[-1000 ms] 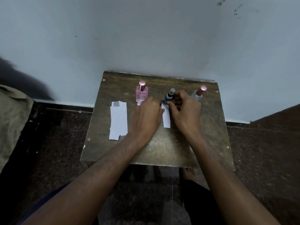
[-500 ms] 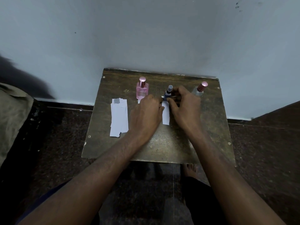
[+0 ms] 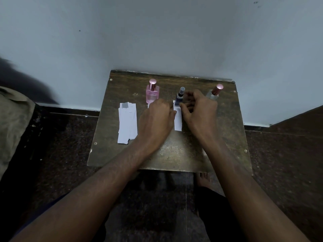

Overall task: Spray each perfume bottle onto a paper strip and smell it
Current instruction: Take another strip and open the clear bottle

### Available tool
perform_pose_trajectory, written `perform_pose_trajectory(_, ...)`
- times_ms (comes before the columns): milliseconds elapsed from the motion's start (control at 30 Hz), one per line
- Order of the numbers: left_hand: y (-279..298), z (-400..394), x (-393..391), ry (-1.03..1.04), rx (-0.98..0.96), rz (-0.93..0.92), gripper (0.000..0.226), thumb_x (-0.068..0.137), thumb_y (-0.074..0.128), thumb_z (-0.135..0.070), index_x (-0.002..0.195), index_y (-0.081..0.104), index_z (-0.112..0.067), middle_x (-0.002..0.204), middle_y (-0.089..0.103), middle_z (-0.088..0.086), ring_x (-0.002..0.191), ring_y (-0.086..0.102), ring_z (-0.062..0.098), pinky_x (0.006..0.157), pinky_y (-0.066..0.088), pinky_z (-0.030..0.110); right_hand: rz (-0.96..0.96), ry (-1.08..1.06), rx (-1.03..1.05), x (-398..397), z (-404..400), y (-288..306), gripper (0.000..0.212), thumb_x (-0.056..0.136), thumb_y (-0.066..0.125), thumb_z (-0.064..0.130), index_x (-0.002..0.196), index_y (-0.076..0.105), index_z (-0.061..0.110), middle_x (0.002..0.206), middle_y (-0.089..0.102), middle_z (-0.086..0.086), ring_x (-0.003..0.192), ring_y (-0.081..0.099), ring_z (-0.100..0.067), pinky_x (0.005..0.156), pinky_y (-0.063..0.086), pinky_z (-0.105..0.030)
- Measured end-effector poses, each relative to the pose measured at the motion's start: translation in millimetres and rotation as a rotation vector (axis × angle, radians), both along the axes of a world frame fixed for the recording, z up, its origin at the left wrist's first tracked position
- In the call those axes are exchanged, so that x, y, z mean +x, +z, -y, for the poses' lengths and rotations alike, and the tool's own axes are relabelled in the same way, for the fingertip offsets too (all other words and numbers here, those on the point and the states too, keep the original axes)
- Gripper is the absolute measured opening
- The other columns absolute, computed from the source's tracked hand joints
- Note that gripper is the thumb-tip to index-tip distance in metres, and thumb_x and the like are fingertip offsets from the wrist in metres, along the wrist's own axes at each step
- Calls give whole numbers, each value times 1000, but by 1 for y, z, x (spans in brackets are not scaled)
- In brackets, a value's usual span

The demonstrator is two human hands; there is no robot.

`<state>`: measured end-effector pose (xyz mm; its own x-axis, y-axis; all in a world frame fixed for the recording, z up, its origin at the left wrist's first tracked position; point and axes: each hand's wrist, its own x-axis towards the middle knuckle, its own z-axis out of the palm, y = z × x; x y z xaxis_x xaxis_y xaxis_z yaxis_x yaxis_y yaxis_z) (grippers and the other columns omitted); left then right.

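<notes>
Both hands at paper strip (image 3: pixel 178 119) before blue bottle (image 3: pixel 179 98), centre frame; left hand (image 3: pixel 156 117) and right hand (image 3: pixel 199 109) curled, grip unclear; pink bottle (image 3: pixel 152 94), third bottle (image 3: pixel 214 93) likely untested

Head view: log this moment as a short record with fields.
table: small brown top against a wall
bottles: pink, blue, clear, all upright in a row
strip: white, flat before the blue bottle
stack: spare strips, left of the hands
left hand: at the strip's left edge
right hand: at the blue bottle, grip unclear
</notes>
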<state>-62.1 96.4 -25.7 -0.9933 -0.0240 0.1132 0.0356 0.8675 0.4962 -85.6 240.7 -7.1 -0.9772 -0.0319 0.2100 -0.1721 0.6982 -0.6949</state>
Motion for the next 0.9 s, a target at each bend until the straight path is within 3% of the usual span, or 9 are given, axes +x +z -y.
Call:
perform_pose_trajectory(100, 9, 3, 13, -12, 41, -56, 20, 107, 58, -28, 102, 73, -15, 90, 67, -3, 76, 58, 12, 67, 45, 28, -241, -33, 55, 14, -2, 13, 18, 91, 75, 5, 109, 72, 6, 99, 76, -3, 83, 67, -9, 79, 51, -8)
perform_pose_trajectory(233, 26, 7, 35, -39, 73, -156, 26, 110, 51, -28, 86, 55, -20, 79, 50, -11, 66, 45, 13, 59, 28, 31, -623, -182, 50, 29, -18, 31, 16, 92, 71, 1, 108, 71, -1, 99, 66, -16, 88, 59, -15, 87, 40, -8)
perform_pose_trajectory(300, 26, 6, 38, -130, 52, -158, 33, 111, 47, -37, 81, 52, -22, 75, 51, -10, 65, 50, 17, 55, 34, 35, -559, -266, -5, 24, -28, 34, 33, 91, 75, 8, 121, 65, -1, 113, 62, -18, 98, 56, -10, 89, 43, -11)
perform_pose_trajectory(367, 24, 0, 38, -260, 37, -126, 40, 110, 41, -49, 76, 48, -28, 71, 51, -10, 66, 57, 22, 56, 45, 39, -327, -301, -31, 14, -40, 29, 57, 89, 81, 26, 136, 58, 5, 129, 61, -10, 114, 57, -10, 99, 44, -16)
perform_pose_trajectory(433, 24, -11, 41, -389, 4, -98, 45, 108, 37, -56, 74, 51, -31, 68, 53, -9, 65, 59, 22, 55, 45, 36, -110, -273, -11, 7, -52, 21, 66, 87, 83, 42, 141, 56, 16, 134, 63, 1, 122, 60, -12, 105, 48, -24)
perform_pose_trajectory(500, 20, -23, 44, -481, -29, -103, 44, 108, 37, -56, 73, 49, -31, 69, 62, -5, 64, 61, 21, 54, 42, 34, 1, -226, -14, 4, -57, 16, 58, 86, 83, 45, 135, 60, 25, 127, 68, 10, 118, 66, -9, 102, 55, -35)
perform_pose_trajectory(567, 14, -33, 47, -546, -32, -70, 42, 107, 37, -56, 74, 43, -32, 72, 64, -5, 66, 61, 21, 57, 49, 38, 33, -219, -44, 5, -58, 14, 48, 87, 83, 42, 128, 64, 27, 116, 69, 15, 107, 70, -9, 96, 59, -40)
perform_pose_trajectory(767, 10, -48, 48, -603, -50, -24, 42, 108, 44, -55, 79, 60, -29, 76, 66, -6, 70, 63, 20, 56, 51, 35, 27, -244, -68, 3, -64, 10, 30, 90, 82, 34, 115, 70, 23, 96, 70, 14, 85, 73, -8, 87, 61, -35)
perform_pose_trajectory(900, 10, -51, 42, -508, -26, -35, 37, 106, 51, -52, 83, 63, -26, 78, 67, -6, 72, 65, 19, 57, 51, 36, 15, -234, -46, 2, -66, 10, 29, 88, 84, 34, 112, 72, 22, 92, 73, 11, 78, 73, -9, 84, 61, -39)
